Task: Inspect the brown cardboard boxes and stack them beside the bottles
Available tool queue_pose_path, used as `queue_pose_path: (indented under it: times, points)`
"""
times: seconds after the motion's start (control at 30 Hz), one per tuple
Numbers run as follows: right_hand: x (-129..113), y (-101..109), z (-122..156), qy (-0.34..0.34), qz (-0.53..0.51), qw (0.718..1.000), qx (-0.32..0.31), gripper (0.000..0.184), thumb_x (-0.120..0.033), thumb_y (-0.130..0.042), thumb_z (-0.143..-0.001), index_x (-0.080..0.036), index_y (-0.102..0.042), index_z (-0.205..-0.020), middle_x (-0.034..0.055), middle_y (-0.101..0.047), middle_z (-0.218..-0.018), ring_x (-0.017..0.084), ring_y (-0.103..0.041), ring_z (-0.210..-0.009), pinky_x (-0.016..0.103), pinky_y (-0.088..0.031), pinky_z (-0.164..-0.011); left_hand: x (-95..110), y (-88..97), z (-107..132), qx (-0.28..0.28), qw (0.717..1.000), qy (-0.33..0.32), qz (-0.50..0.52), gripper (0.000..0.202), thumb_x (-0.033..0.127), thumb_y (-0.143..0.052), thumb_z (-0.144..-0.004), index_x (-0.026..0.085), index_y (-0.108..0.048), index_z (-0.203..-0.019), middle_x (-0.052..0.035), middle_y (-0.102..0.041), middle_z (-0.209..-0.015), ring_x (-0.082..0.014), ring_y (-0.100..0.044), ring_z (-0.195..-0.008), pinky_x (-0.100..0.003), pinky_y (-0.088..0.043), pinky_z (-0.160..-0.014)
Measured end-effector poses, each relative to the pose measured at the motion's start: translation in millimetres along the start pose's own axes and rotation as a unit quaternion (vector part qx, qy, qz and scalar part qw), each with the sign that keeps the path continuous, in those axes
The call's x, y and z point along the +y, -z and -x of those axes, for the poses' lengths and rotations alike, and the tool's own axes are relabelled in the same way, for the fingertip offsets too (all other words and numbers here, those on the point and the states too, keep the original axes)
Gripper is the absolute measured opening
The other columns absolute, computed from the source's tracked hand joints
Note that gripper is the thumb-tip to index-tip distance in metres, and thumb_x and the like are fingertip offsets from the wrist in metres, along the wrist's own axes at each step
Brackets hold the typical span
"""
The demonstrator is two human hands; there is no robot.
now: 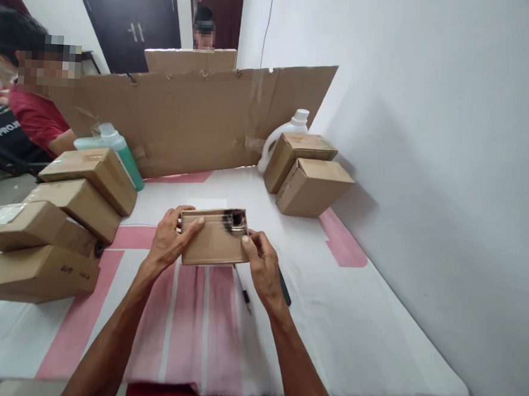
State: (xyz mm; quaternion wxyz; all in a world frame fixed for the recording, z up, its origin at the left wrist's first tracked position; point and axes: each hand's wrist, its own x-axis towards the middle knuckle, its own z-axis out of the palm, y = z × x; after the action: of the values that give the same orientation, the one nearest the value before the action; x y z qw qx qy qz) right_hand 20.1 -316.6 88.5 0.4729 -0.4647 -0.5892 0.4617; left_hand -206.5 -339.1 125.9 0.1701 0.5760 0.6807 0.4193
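Between my two hands is a small cardboard box, raised over the table. Its upper right corner has a dark hole with blackened, burnt-looking edges. My left hand grips the box's left end, thumb across the near face. On the right end, my right hand holds on with the thumb just below the hole. Under the box lies a pen, partly hidden by it. A dark flat object shows beside my right wrist, mostly covered. Something white and flat lies just behind the box.
Several cardboard boxes stand at the left, near a bottle of green liquid. Two boxes and a white jug stand at the right. A cardboard panel spans the back. A white wall is on the right. Two people are beyond.
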Motion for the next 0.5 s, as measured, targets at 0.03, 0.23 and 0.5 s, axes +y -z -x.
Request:
queue_pose_path:
  times: [0.03, 0.23, 0.5]
  points:
    - [-9, -1, 4, -0.002, -0.003, 1.0, -0.021, 0.034, -0.055, -0.055, -0.095, -0.022, -0.062, -0.091, 0.0077, -0.073, -0.107, 0.023, -0.067, -0.095, 0.033, -0.055, -0.078, 5, 10.7, 4, -0.012, 1.0, 0.012, -0.009, 0.052, 0.066, -0.06, -0.09, 0.023, -0.07, -0.117, -0.0084, -0.068, -0.109, -0.0232, -0.066, -0.094, -0.037, -0.056, -0.085]
    - [-35, -4, 21, -0.018, 0.068, 0.992, -0.108, 0.062, -0.055, -0.059, -0.094, -0.025, -0.053, -0.148, 0.0042, -0.074, -0.095, 0.022, -0.069, -0.085, 0.032, -0.054, -0.073, 15, 54.0, 35, -0.069, 0.994, 0.038, -0.072, 0.053, 0.07, -0.053, -0.094, 0.025, -0.072, -0.113, -0.0062, -0.072, -0.108, -0.0238, -0.067, -0.092, -0.036, -0.054, -0.08]
    - [-33, -23, 19, 0.032, 0.097, 0.991, -0.089, 0.04, -0.045, -0.053, -0.098, -0.022, -0.07, -0.126, 0.0078, -0.065, -0.109, 0.02, -0.067, -0.086, 0.036, -0.057, -0.085, 19, 50.4, 46, -0.005, 0.985, -0.017, -0.169, 0.055, 0.058, -0.059, -0.093, 0.022, -0.063, -0.134, -0.0123, -0.064, -0.127, -0.0308, -0.064, -0.116, -0.046, -0.052, -0.098]
